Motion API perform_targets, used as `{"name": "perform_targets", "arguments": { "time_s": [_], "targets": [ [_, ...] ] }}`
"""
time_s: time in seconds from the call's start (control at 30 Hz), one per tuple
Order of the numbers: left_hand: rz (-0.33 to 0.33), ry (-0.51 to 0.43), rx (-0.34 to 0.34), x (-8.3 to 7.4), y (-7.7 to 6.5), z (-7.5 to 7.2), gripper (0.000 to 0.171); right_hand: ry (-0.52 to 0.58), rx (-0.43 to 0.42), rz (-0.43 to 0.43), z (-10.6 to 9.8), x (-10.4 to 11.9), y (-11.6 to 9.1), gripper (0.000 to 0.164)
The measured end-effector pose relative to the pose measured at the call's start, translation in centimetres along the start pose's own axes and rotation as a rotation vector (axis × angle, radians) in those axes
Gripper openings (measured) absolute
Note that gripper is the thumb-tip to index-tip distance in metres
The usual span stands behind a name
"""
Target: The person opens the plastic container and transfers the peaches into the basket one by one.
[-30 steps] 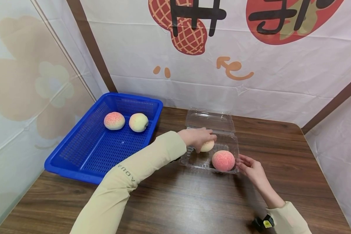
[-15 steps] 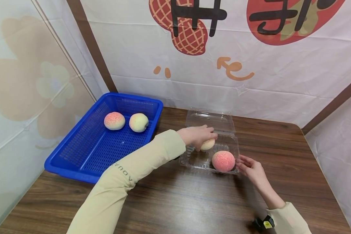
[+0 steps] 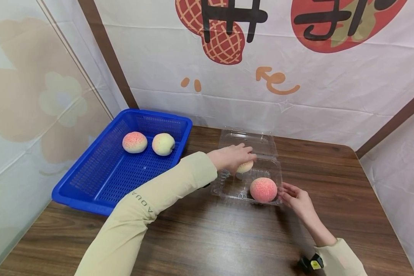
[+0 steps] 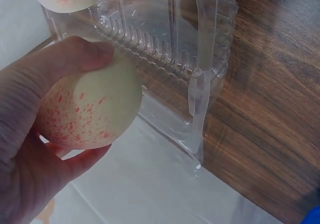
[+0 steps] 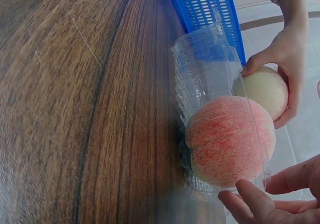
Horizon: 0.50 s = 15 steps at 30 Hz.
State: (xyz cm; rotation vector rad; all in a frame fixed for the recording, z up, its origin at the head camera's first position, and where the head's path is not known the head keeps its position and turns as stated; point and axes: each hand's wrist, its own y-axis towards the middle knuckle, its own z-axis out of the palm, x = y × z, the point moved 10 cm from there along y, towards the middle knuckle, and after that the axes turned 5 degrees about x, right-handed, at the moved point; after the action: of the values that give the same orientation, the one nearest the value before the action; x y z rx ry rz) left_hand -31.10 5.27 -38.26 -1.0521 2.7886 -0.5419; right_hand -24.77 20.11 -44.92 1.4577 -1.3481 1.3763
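- Cream peach [image 3: 245, 167], speckled red on one side, is held over the rear part of the clear plastic container [image 3: 232, 188]; whether it touches the base I cannot tell.
- Left hand [image 3: 232, 157] lies over that fruit, thumb and fingers curled round it and gripping it, the arm stretching from eight o'clock.
- Clear lid [image 3: 260, 145] of the container is folded back toward twelve o'clock; the tray sits open on the wood-grain surface [image 3: 207, 234].
- Between four and five o'clock from the held fruit, a pinker peach [image 3: 263, 190] lies in the tray's front right corner.
- Right hand [image 3: 298, 201] is at four o'clock, its fingers fairly straight and touching the container's right wall.
- Blue basket [image 3: 114, 178], perforated, stands at nine o'clock, apart from the container. Inside, toward its back, lie a pink-and-cream peach [image 3: 134, 142] and, at that one's three o'clock, a paler peach [image 3: 163, 144].
- Pale sleeves [image 3: 158, 199] cover both arms; a black device [image 3: 307, 265] with a yellow label sits at the right cuff.
- Printed white cloth [image 3: 151, 57] hangs behind, at twelve o'clock.
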Motion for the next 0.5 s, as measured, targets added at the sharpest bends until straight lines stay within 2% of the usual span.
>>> {"name": "perform_targets", "arguments": {
  "time_s": [0.13, 0.17, 0.23, 0.5],
  "targets": [
    [-0.007, 0.037, -0.025, 0.17, -0.04, -0.32, 0.086, -0.020, -0.006, 0.031, 0.12, 0.20, -0.09, 0.043],
    [-0.006, 0.047, -0.030, 0.19, -0.08, -0.38, 0.086, -0.058, -0.013, 0.070, 0.16, 0.17, -0.14, 0.044],
    [-0.007, 0.061, -0.039, 0.23, -0.21, -0.53, 0.085, -0.073, -0.018, 0.093, 0.22, 0.27, -0.21, 0.042],
    [-0.009, 0.092, -0.084, 0.29, -0.74, -1.00, 0.077, -0.064, -0.021, 0.094, 0.23, 0.34, -0.24, 0.042]
  ]
}}
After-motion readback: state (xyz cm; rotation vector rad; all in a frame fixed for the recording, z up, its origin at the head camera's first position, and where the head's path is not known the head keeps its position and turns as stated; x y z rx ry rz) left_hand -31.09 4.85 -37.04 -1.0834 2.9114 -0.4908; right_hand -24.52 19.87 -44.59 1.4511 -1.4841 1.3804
